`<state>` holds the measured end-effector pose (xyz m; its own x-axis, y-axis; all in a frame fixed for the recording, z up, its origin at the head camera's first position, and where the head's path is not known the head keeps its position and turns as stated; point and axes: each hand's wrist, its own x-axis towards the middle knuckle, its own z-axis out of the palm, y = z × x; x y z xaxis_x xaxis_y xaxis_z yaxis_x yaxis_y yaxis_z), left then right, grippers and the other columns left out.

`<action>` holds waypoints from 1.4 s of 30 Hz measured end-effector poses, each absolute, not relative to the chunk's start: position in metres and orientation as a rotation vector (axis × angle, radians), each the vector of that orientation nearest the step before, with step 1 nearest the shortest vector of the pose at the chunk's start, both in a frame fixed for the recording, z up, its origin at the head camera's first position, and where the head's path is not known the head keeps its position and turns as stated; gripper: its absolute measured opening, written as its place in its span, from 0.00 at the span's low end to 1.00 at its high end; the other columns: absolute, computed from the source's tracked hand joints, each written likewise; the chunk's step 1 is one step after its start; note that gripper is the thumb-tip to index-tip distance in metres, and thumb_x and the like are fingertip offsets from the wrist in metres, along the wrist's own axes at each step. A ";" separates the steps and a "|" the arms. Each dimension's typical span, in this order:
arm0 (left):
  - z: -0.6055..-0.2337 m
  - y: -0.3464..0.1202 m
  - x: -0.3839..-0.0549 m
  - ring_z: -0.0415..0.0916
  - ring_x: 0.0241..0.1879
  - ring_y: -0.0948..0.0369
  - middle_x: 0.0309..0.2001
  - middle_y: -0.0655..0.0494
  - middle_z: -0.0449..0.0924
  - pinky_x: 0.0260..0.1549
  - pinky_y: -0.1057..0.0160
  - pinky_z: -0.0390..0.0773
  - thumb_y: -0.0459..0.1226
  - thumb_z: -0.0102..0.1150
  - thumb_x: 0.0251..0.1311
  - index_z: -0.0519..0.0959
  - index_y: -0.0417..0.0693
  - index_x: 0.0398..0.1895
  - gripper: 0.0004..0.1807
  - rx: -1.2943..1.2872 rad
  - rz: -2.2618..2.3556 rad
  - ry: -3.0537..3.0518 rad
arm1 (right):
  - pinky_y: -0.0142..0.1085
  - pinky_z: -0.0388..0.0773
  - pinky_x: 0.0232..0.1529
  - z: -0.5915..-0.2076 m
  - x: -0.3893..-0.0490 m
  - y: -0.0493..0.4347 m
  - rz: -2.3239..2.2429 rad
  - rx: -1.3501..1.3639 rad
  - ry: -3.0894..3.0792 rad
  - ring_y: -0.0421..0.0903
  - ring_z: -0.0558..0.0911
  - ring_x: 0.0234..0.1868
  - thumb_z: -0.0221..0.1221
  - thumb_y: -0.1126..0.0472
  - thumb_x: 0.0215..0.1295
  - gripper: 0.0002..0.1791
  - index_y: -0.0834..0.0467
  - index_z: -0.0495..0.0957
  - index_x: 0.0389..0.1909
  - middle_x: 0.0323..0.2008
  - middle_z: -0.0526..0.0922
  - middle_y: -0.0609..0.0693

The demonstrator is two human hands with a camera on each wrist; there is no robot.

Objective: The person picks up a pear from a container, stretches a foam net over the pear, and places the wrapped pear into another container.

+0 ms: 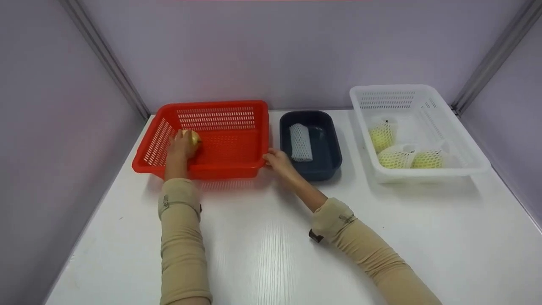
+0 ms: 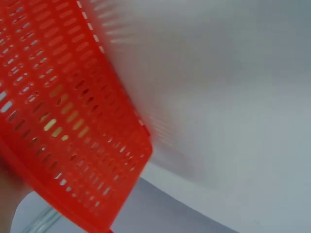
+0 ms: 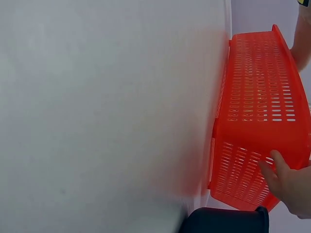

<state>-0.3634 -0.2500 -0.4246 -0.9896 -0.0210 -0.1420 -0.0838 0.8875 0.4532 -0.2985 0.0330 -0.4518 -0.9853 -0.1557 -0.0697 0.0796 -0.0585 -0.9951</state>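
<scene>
Inside the left part of the red basket point(image 1: 237, 167), my left hand point(image 1: 178, 148) holds a round yellow fruit point(image 1: 194, 143) with a short stem. The hand covers the fruit's left side, so its exact kind is hard to tell. In the left wrist view only the slotted wall of the red basket point(image 2: 97, 160) stands out, with a bit of yellow behind the slots. My right hand point(image 1: 279, 162) grips the basket's front right corner at the rim. The right wrist view shows fingers of that hand point(image 3: 291, 187) against the basket's outer wall; the rest are hidden.
Right of the red basket stands a dark blue tray point(image 1: 326, 148) with a white foam net sleeve point(image 1: 301, 142) in it. Farther right, a white basket point(image 1: 432, 173) holds several yellow fruits point(image 1: 382, 137) in foam nets. Walls close off the table's back and sides.
</scene>
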 end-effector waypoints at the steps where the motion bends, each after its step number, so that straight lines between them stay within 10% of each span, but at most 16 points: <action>1: -0.427 -0.252 -0.363 0.37 0.64 0.34 0.68 0.34 0.37 0.58 0.37 0.44 0.41 0.43 0.67 0.46 0.39 0.70 0.33 -0.094 0.704 2.941 | 0.50 0.68 0.53 -0.452 -0.298 0.033 -2.175 -0.083 2.034 0.47 0.76 0.37 0.44 0.71 0.65 0.10 0.72 0.69 0.42 0.35 0.76 0.57; 11: -0.432 -0.244 -0.376 0.53 0.56 0.35 0.55 0.26 0.52 0.50 0.40 0.64 0.26 0.46 0.60 0.60 0.32 0.61 0.24 -0.206 0.367 3.154 | 0.50 0.67 0.54 -0.450 -0.298 0.034 -2.219 -0.076 2.010 0.47 0.75 0.37 0.44 0.71 0.64 0.12 0.74 0.69 0.45 0.35 0.76 0.58; 19: -0.435 -0.247 -0.379 0.49 0.60 0.36 0.60 0.25 0.49 0.54 0.39 0.60 0.35 0.61 0.52 0.45 0.34 0.68 0.45 -0.271 0.390 3.074 | 0.48 0.69 0.53 -0.454 -0.296 0.033 -2.215 -0.104 1.987 0.48 0.76 0.38 0.44 0.71 0.65 0.13 0.74 0.68 0.47 0.41 0.75 0.64; 29: -0.440 -0.245 -0.374 0.48 0.57 0.35 0.58 0.25 0.49 0.51 0.42 0.64 0.46 0.64 0.50 0.54 0.30 0.62 0.44 -0.332 0.207 3.087 | 0.43 0.72 0.51 -0.456 -0.295 0.034 -2.204 -0.133 2.000 0.52 0.76 0.44 0.43 0.70 0.66 0.16 0.75 0.66 0.51 0.46 0.74 0.67; 42: -0.432 -0.241 -0.358 0.50 0.57 0.31 0.57 0.20 0.46 0.56 0.40 0.55 0.41 0.59 0.55 0.36 0.25 0.64 0.50 -0.205 0.542 2.911 | 0.39 0.74 0.47 -0.455 -0.295 0.034 -2.178 -0.118 2.041 0.49 0.76 0.41 0.44 0.69 0.67 0.14 0.73 0.67 0.49 0.39 0.76 0.59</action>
<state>-0.3584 -0.2412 -0.4319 -0.9756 -0.1031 -0.1938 -0.1659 0.9243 0.3438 -0.2950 0.0344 -0.4545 -0.9851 -0.1656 -0.0474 0.0580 -0.0599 -0.9965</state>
